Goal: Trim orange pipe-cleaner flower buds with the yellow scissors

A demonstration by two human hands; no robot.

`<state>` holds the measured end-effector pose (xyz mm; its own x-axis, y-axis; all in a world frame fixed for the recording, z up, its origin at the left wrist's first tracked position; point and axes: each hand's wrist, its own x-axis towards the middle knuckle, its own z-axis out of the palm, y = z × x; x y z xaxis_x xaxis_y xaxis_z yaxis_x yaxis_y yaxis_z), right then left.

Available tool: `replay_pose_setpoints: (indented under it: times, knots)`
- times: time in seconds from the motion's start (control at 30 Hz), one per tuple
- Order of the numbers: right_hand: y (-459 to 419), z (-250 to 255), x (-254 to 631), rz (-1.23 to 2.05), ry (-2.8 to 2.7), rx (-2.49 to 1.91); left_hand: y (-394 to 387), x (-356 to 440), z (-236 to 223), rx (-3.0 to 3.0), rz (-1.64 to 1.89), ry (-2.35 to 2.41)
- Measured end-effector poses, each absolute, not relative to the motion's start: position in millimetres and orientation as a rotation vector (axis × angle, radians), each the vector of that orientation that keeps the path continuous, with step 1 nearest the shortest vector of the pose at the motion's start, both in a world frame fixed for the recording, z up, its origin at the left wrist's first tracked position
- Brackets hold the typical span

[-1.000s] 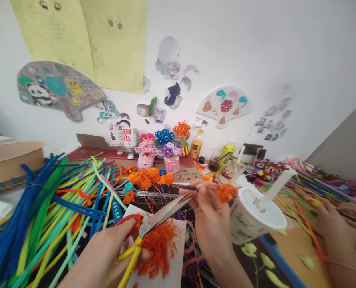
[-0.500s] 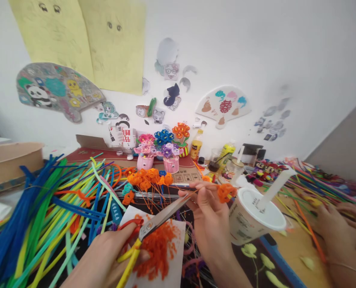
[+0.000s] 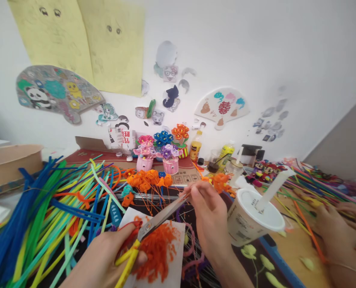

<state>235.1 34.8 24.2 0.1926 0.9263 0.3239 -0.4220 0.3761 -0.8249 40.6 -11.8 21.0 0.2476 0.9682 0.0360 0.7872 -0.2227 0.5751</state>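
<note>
A plain white wall rises behind the light-brown wooden table, lit softly and evenly. Two large yellow paper sheets with pencilled eyes hang at its upper left. Below them is a grey fan-shaped board with a painted panda; a white fan-shaped board with red lettering hangs farther right, beyond small paper cutouts. A greyer surface slants along the right edge.

Left hand gripping, right hand pinching

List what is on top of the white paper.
Orange fluff is piled on the paper. The left hand and scissors hide part of its left side; whatever lies behind them cannot be seen.
</note>
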Motion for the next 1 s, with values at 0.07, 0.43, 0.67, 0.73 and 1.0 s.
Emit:
replay_pose_setpoints:
  times: [0.07,0.43,0.67,0.73,1.0]
  knots:
    - [35.5,21.1,236.1,1.062,-0.941,-0.704,-11.3,41.1,23.1,2.081,0.562,1.604]
    - [31.1,26.7,232.1,1.182,-0.745,-0.699,-14.8,29.0,-2.4,2.062,0.810,1.842]
    - [27.9,27.4,229.3,1.204,-0.670,-0.709,-11.3,30.4,-0.5,2.094,0.708,1.901]
    - [28.0,27.9,230.4,1.208,-0.647,-0.700,-10.1,30.4,-0.6,2.132,0.675,1.884]
    - [30.3,28.2,235.3,1.252,-0.590,-0.654,-8.6,30.6,0.4,2.133,0.551,1.847]
